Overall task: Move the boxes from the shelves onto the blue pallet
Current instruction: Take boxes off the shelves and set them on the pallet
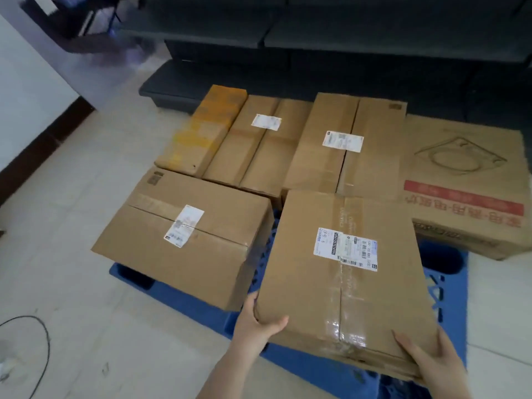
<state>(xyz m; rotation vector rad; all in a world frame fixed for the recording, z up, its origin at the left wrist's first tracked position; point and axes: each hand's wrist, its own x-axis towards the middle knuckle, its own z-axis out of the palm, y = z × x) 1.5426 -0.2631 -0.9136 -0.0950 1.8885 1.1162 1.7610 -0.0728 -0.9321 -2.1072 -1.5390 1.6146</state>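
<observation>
1. I see my left hand (260, 318) gripping the near left corner of a taped box (345, 280), thumb on top.
2. My right hand (431, 358) grips the box's near right corner, thumb lying on the lid.
3. The box sits tilted over the blue pallet (302, 367), near side.
4. Left of it, a second box (184, 237) rests on the pallet.
5. Four more boxes line the far side, below the dark shelves (316, 30).

Six cardboard boxes (345, 272) on blue pallet (316, 367)
</observation>
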